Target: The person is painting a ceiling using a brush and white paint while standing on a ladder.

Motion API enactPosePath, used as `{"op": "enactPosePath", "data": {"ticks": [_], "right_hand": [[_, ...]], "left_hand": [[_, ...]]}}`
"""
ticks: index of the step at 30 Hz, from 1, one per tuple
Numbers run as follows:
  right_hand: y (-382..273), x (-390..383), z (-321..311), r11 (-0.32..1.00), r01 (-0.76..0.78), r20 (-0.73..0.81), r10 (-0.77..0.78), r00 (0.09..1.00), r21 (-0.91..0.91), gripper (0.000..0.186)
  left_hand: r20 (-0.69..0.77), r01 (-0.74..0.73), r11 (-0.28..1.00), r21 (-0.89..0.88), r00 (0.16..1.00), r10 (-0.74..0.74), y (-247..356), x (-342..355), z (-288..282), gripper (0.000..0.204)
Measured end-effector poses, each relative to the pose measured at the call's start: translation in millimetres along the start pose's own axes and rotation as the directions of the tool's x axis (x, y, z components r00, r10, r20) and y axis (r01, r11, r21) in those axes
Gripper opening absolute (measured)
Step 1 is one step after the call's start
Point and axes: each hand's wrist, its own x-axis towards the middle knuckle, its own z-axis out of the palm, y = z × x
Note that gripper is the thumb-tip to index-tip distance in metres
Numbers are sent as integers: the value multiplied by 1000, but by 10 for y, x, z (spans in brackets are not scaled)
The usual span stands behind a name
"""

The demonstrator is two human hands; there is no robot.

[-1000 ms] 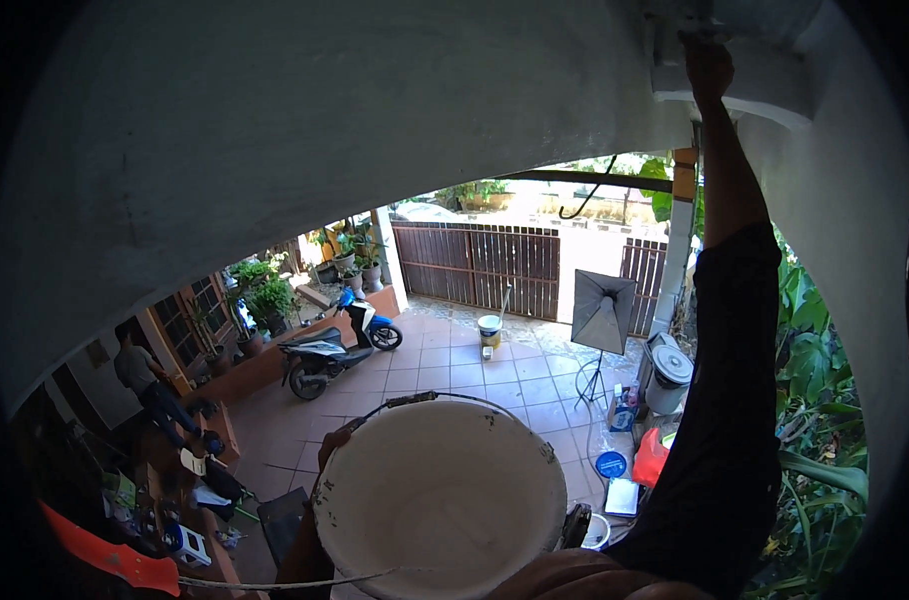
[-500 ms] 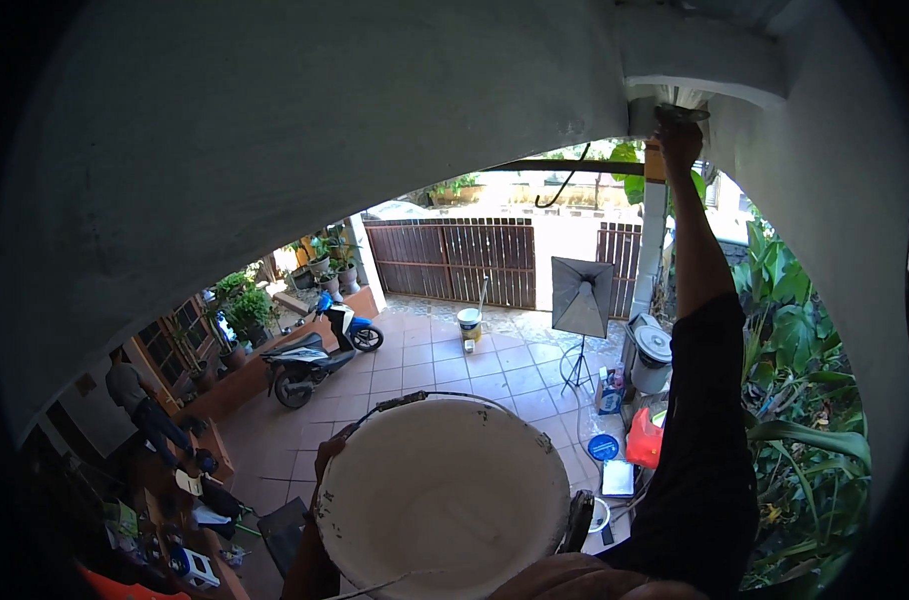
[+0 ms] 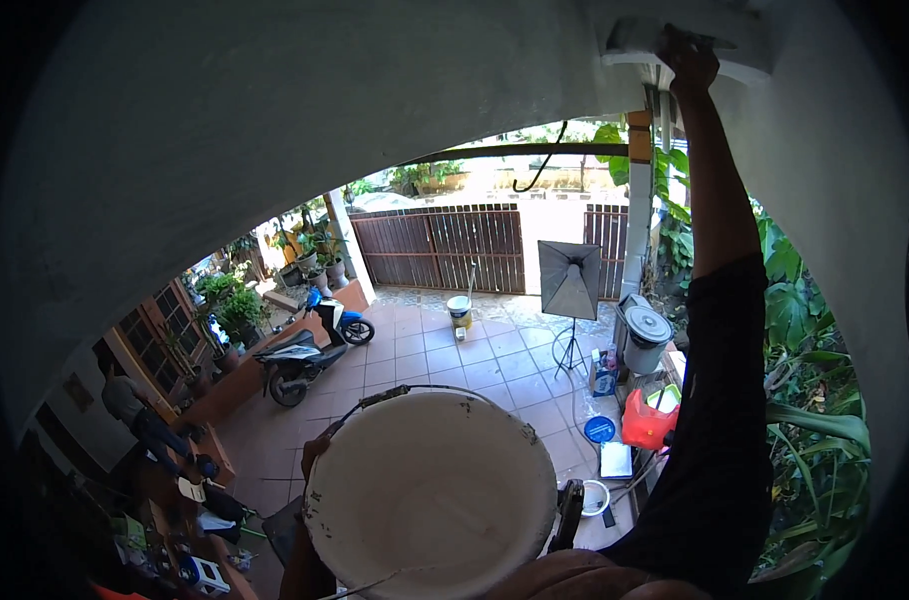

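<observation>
High at the upper right, my right hand (image 3: 691,66) is raised overhead, its fingers wrapped round a flat, wide trowel (image 3: 630,36). The blade is smeared by motion and lies along the pale beam (image 3: 750,66) where ceiling and wall meet; whether it touches all along cannot be made out. Below me, a large round bucket (image 3: 430,490) shows a pale, stained inside and a wire handle. My left hand (image 3: 317,452) grips its left side near the rim, the fingers partly hidden by the bucket.
On the tiled floor (image 3: 445,355) stand a scooter (image 3: 315,345), a small tub (image 3: 460,311), a softbox on a stand (image 3: 570,280) and a grey bin (image 3: 645,330). A red bag (image 3: 650,420) lies nearby. Another person (image 3: 135,405) is at far left. Plants grow along the right.
My right hand has moved up with the trowel, from below the beam's lower edge onto its face. The view has shifted slightly; my left hand still holds the bucket.
</observation>
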Motion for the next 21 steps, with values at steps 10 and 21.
{"op": "enactPosePath", "data": {"ticks": [10,21], "right_hand": [[580,-1599,-11,935,-296,-595,125,794,-198,29],[233,-1146,-332,552,238,54,-329,943,-799,26]], "left_hand": [[-30,-3,999,45,1000,4,-88,-93,-158,21],[-43,-29,993,112,999,34,-82,-48,-308,22]]}}
